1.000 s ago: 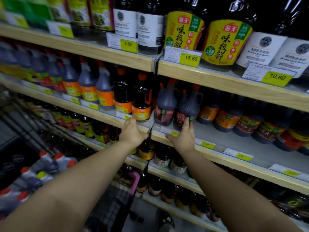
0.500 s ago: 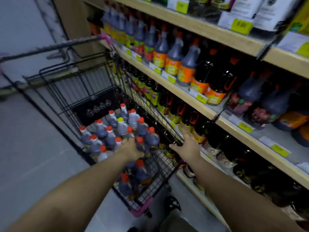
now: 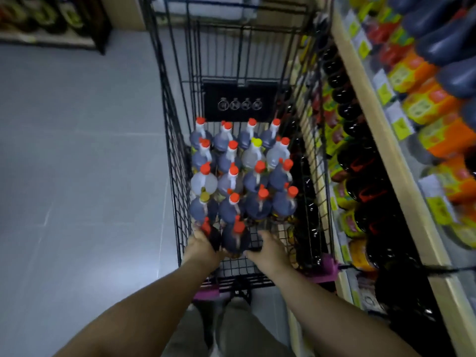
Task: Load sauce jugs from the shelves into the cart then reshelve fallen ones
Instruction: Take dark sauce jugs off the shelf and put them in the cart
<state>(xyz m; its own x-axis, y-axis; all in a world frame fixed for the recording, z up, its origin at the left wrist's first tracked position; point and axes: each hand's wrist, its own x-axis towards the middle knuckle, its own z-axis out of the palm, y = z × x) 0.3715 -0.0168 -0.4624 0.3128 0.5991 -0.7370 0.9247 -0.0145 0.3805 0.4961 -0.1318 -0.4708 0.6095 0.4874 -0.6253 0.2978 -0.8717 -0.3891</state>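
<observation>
I look down into a black wire cart (image 3: 172,140) that holds several upright sauce jugs (image 3: 233,176) with red caps, and one with a yellow cap (image 3: 256,142). At the cart's near end two dark jugs sit side by side between my hands. My left hand (image 3: 202,247) grips the left dark jug (image 3: 213,237) from its left side. From the right, my right hand (image 3: 269,249) holds the right dark jug (image 3: 235,242), fingers curled at its base. Both jugs are motion-blurred, low inside the cart.
Wooden shelves (image 3: 371,124) run along the cart's right side, stocked with dark bottles and orange-labelled jugs (image 3: 425,99) behind yellow price tags. Grey tiled floor (image 3: 77,163) lies to the left. Another shelf (image 3: 51,24) stands far left. The cart's pink handle corner (image 3: 327,269) is near my right wrist.
The view swung from the shelf down to the cart. Both hands came off the shelf edge and moved to the cart's near end, where they now hold two dark jugs.
</observation>
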